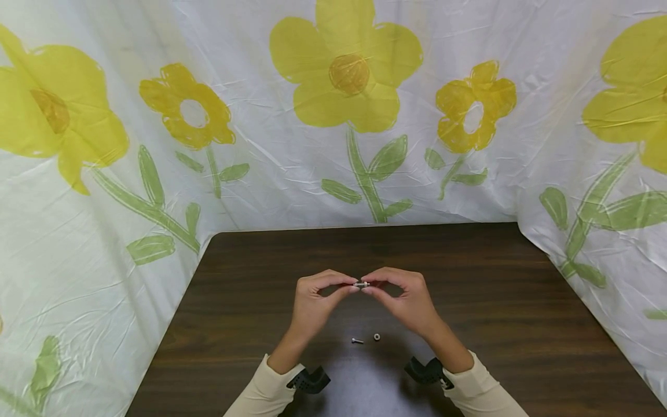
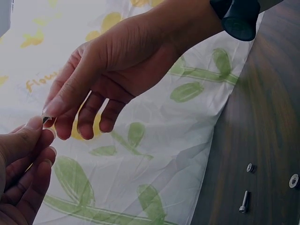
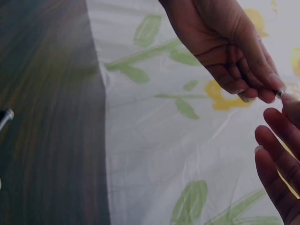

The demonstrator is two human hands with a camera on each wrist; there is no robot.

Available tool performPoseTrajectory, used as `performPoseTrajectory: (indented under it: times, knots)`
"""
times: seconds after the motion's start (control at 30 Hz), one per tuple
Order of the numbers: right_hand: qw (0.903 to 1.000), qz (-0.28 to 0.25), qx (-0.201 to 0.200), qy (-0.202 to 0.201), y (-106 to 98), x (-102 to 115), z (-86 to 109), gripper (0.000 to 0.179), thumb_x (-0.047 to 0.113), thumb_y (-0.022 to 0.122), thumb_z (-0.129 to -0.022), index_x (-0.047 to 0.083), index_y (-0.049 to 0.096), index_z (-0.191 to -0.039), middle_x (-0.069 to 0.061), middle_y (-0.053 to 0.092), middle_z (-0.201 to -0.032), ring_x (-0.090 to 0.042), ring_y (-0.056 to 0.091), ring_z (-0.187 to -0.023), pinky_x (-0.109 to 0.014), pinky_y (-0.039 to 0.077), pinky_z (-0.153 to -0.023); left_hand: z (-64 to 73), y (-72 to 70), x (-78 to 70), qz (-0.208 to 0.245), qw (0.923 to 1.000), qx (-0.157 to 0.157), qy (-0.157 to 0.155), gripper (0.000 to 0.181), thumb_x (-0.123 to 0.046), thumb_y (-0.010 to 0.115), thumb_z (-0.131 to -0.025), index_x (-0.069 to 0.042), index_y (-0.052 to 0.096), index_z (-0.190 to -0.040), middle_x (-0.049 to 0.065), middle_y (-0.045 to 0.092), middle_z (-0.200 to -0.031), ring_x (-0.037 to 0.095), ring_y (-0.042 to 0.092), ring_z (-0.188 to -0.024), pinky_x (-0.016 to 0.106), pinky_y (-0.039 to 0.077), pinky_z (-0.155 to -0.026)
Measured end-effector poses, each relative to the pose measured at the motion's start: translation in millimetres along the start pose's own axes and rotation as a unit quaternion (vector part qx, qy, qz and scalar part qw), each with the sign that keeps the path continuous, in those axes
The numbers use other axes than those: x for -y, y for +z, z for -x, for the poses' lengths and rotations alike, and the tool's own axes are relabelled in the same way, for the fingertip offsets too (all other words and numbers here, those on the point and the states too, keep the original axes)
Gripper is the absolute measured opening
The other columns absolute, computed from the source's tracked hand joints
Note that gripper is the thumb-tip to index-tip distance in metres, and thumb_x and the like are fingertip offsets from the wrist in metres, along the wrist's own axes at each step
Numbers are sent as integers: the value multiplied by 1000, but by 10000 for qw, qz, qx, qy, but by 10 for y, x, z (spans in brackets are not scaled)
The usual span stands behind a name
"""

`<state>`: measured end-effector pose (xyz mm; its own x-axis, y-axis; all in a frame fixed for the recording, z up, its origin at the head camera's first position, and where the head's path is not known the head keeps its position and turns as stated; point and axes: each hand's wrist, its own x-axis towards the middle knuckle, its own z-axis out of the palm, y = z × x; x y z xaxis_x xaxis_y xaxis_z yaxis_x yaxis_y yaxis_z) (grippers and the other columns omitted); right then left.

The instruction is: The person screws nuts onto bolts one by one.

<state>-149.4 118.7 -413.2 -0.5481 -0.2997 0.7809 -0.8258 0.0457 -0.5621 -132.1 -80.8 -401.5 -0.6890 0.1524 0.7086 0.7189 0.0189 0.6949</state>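
My left hand (image 1: 315,301) and right hand (image 1: 411,301) meet fingertip to fingertip above the dark table. Between them is a small silver bolt (image 1: 361,284), held level, pinched by thumb and forefinger of each hand. A wider ring-like part shows near its right end; fingertips cover the rest. In the left wrist view the right hand (image 2: 126,56) reaches in from the top, its other fingers loosely bent, and meets the left hand (image 2: 23,164). On the table below lies another bolt (image 1: 357,341), with a small nut-like ring (image 1: 377,337) to its right.
The brown wood-grain table (image 1: 250,266) stands against a white flower-printed cloth (image 1: 250,197) at the back and sides. In the left wrist view, a second small ring (image 2: 294,180) lies near the right edge. A black wrist device (image 1: 311,380) is strapped at each cuff.
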Motion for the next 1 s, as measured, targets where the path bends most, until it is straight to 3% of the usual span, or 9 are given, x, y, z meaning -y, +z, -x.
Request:
performPoseTrajectory:
  times: [0.2,0.4,0.63,0.83,1.0]
  knots:
    - [9996,98,78,258,-4,-100,77,29,-11,80,-80,9,77,-101,-6,76,-92,-16,72,-81,-23,58,-74,4,1,-4,66,10000,13,-36,15,16,79,-77,6,76,-88,16,74,-83,19,71,-77,26,58,-70]
    - [9992,230,84,319,-13,-121,98,13,2,78,-88,12,77,-96,-3,76,-86,-12,71,-77,-22,57,-70,-2,9,-28,121,9999,48,12,14,15,79,-77,6,76,-87,15,74,-82,19,71,-77,28,59,-70]
    - [9989,116,220,392,-8,-112,89,17,-7,71,-90,8,74,-84,3,72,-76,-11,70,-71,-27,58,-66,26,19,69,102,9999,59,104,17,15,80,-76,3,77,-87,13,75,-82,19,71,-76,28,59,-71]
    - [9982,284,159,503,17,-87,88,32,-17,65,-88,11,71,-74,0,70,-69,-15,68,-64,-21,55,-65,-2,22,-20,91,9999,61,107,15,16,80,-76,6,76,-87,15,74,-82,20,71,-77,28,59,-71]
    - [9983,157,21,553,14,51,13,26,-22,66,-83,-2,68,-100,-11,72,-78,-21,67,-63,-22,56,-64,-2,16,-24,24,10000,4,83,14,16,79,-77,7,76,-87,16,74,-82,20,71,-76,26,59,-70]
